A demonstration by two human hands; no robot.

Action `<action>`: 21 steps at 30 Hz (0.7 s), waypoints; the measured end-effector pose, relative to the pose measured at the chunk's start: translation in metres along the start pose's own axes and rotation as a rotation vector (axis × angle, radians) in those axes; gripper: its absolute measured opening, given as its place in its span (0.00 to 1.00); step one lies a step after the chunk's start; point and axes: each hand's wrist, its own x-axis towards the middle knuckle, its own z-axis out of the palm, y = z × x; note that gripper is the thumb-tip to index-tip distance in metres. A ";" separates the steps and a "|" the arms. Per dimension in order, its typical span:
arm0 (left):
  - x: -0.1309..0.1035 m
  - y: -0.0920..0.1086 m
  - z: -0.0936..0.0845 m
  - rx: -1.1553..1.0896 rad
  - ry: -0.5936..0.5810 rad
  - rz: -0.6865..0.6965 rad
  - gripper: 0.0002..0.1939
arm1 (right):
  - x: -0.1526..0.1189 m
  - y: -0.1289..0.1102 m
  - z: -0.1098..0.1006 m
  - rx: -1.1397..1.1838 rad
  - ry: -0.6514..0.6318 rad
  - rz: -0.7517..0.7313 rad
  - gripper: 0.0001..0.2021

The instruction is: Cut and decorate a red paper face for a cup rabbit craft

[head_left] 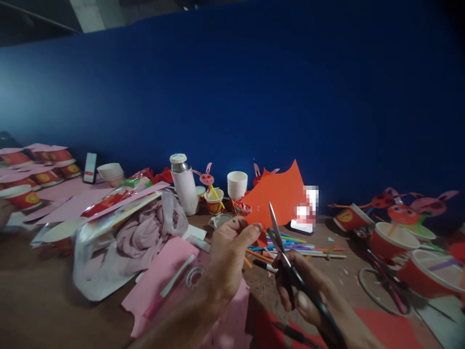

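Between the thumb and fingers of my left hand [230,247] is the lower left edge of an orange-red paper sheet [278,191], held up with its jagged cut outline showing. My right hand [308,286] grips black-handled scissors [278,232], blades pointing up and close to the lower part of the sheet. Whether the blades touch the paper I cannot tell. Under my left forearm lies pink paper [170,271] with a tape roll [195,277] on it. Behind my hands several coloured sticks [301,249] and a black marker [264,265] lie on the table.
A white flask [184,186] and stacked paper cups [237,185] stand at the back by the blue partition [232,97]. A plastic bag [98,271] with mauve cloth is at left. Red cups with paper animal heads [394,240] and another pair of scissors [390,283] are at right.
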 end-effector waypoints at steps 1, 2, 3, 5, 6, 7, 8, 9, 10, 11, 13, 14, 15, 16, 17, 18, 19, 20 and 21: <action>0.000 0.000 0.001 -0.009 0.009 -0.005 0.09 | 0.000 -0.001 0.000 -0.004 -0.002 -0.016 0.22; 0.000 0.001 0.002 -0.017 0.015 -0.010 0.09 | 0.001 -0.001 0.000 -0.006 0.000 -0.022 0.21; -0.001 0.001 0.003 -0.026 0.021 -0.011 0.09 | 0.001 -0.002 0.000 -0.003 -0.005 -0.027 0.21; -0.002 0.002 0.006 -0.039 0.011 -0.032 0.09 | 0.001 -0.001 0.000 0.018 -0.001 -0.021 0.21; -0.003 0.002 0.007 -0.044 -0.001 -0.051 0.09 | 0.000 0.000 0.000 0.033 -0.001 -0.013 0.21; -0.004 0.003 0.008 -0.047 -0.015 -0.069 0.09 | 0.000 0.001 0.000 0.052 -0.003 -0.010 0.20; -0.005 0.003 0.009 -0.048 -0.030 -0.083 0.08 | -0.001 0.001 0.000 0.069 -0.006 -0.006 0.20; -0.006 0.003 0.010 -0.049 -0.041 -0.089 0.08 | -0.001 0.002 0.000 0.082 -0.008 -0.004 0.20; -0.006 0.003 0.010 -0.049 -0.048 -0.087 0.08 | -0.001 0.002 -0.001 0.087 -0.013 -0.005 0.20; -0.007 0.004 0.011 -0.051 -0.051 -0.083 0.07 | -0.001 0.002 -0.001 0.088 -0.017 -0.014 0.20; -0.007 0.004 0.011 -0.058 -0.047 -0.085 0.07 | -0.002 0.001 -0.001 0.088 -0.015 -0.031 0.19; -0.007 0.004 0.011 -0.066 -0.044 -0.089 0.07 | -0.002 0.001 -0.001 0.091 -0.012 -0.034 0.19; -0.007 0.005 0.011 -0.074 -0.043 -0.094 0.07 | -0.002 0.000 0.000 0.098 -0.003 -0.031 0.19; -0.007 0.005 0.011 -0.080 -0.043 -0.095 0.07 | -0.002 0.000 0.001 0.107 0.003 -0.027 0.19; -0.007 0.006 0.011 -0.086 -0.042 -0.093 0.06 | -0.002 0.000 0.002 0.119 0.010 -0.022 0.19; -0.007 0.006 0.011 -0.092 -0.041 -0.088 0.06 | -0.002 0.000 0.002 0.133 0.017 -0.013 0.20; -0.007 0.007 0.011 -0.099 -0.046 -0.085 0.06 | -0.001 0.001 0.003 0.152 0.031 -0.005 0.20; -0.007 0.007 0.011 -0.108 -0.049 -0.084 0.06 | -0.001 0.002 0.004 0.164 0.042 0.002 0.20; -0.007 0.007 0.010 -0.116 -0.052 -0.081 0.06 | -0.001 0.004 0.004 0.170 0.050 0.005 0.20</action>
